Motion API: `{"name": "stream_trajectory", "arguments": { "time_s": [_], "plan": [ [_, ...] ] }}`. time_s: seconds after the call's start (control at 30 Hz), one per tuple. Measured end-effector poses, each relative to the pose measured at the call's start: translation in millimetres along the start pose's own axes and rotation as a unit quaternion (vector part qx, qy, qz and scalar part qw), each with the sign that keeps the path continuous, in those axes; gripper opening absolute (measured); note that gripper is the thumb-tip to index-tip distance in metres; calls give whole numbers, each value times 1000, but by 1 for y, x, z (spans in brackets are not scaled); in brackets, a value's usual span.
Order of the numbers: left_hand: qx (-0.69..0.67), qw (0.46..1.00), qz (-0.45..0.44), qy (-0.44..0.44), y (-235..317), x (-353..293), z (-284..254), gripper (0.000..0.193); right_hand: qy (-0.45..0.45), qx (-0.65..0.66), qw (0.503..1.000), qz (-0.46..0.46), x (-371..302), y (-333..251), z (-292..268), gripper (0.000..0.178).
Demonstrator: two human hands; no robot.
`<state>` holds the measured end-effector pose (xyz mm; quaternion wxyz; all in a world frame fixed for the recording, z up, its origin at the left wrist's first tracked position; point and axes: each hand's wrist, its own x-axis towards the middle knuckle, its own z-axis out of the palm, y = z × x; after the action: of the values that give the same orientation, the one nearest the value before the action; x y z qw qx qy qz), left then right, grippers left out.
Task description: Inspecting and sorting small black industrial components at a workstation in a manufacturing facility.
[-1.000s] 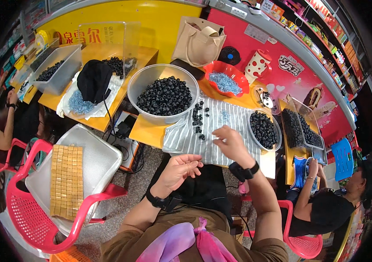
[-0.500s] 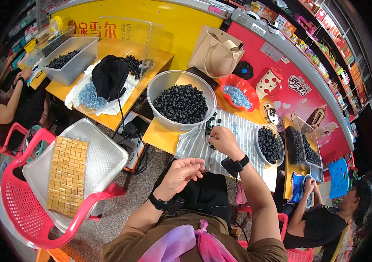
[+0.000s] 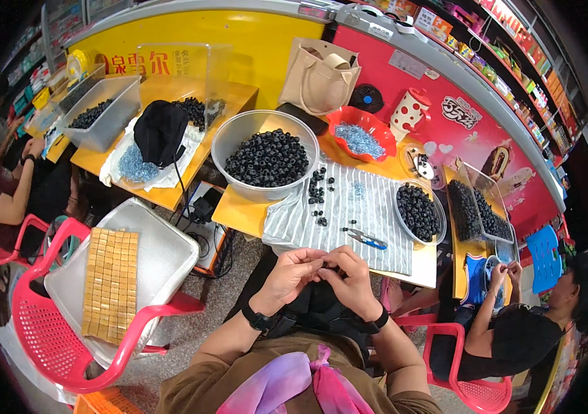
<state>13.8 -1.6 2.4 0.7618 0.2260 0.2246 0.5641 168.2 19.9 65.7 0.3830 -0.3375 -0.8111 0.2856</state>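
My left hand (image 3: 290, 276) and my right hand (image 3: 350, 281) meet over my lap, in front of the table's near edge. Their fingertips pinch together on a small black part, mostly hidden by the fingers. Beyond them lies a grey-and-white striped cloth (image 3: 291, 219). Several loose black round parts (image 3: 316, 196) are strewn over its left half, with a small pile of clear bluish pieces (image 3: 357, 190) farther back. Small snips with blue handles (image 3: 368, 239) rest on the cloth's near side, just past my right hand.
A big clear tub of black parts (image 3: 266, 159) stands left of the cloth, a smaller round tub (image 3: 418, 212) right. Behind are a red bowl (image 3: 390, 146) of bluish pieces and a beige bag (image 3: 318, 77). A pink chair (image 3: 45, 314) stands left; a co-worker (image 3: 515, 338) sits right.
My right hand has come back from the black parts on the cloth to my left hand, and both now pinch together. The snips have come into sight. The view has shifted slightly.
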Motion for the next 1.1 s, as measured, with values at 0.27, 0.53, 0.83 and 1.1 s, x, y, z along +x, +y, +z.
{"name": "stream_trajectory", "arguments": {
  "time_s": [0.27, 0.53, 0.83, 1.1],
  "plan": [
    [-69, 998, 10, -5, 2, 1, -2, 21, 58, -176, 979, 85, 30, 66, -39, 13],
    [-118, 993, 20, -14, 10, -2, -5, 21, -10, -298, 952, 66, 45, 76, -28, 8],
    [-130, 991, 28, -12, 9, -1, -8, 23, -38, -218, 975, 13, 33, 61, -8, 13],
    [-135, 991, 14, 9, 9, -1, -10, 21, 48, -210, 972, 90, 63, 103, -50, 14]
  ]
}}
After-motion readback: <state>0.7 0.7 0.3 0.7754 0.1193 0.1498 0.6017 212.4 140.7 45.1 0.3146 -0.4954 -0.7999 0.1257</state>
